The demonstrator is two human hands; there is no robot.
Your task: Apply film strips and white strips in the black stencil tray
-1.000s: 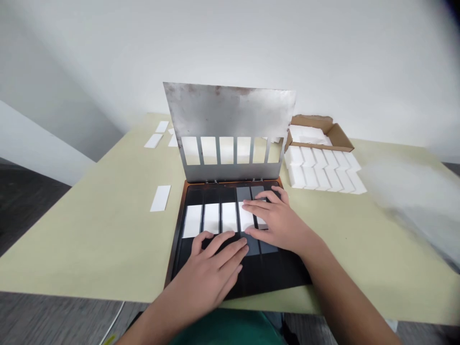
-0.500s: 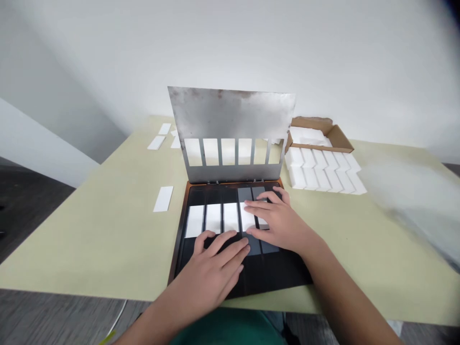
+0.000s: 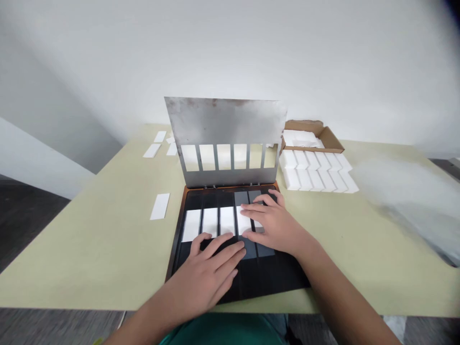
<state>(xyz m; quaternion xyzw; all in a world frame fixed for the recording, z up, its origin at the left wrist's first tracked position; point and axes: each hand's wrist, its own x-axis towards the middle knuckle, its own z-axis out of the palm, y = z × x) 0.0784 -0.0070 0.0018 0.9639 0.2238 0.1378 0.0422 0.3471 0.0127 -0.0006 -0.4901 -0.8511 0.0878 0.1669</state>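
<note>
A black tray (image 3: 273,280) with an orange rim lies on the table in front of me. Its metal lid (image 3: 224,120), cut with several slots, stands upright at the tray's far edge. Several white strips (image 3: 210,222) lie side by side in the tray's grooves. My left hand (image 3: 208,273) rests flat on the tray just below the strips, fingers spread. My right hand (image 3: 273,223) lies flat with its fingers stretched over the white strips at the right end of the row.
The table (image 3: 108,239) is pale yellow-green. A loose white strip (image 3: 160,206) lies left of the tray, and more strips (image 3: 153,150) lie at the far left. Rows of white blocks (image 3: 318,172) and an open cardboard box (image 3: 311,135) sit at the right.
Both hands stay in place on the tray. The view has tilted slightly, so the scene sits a little lower and to the left in the frame.
</note>
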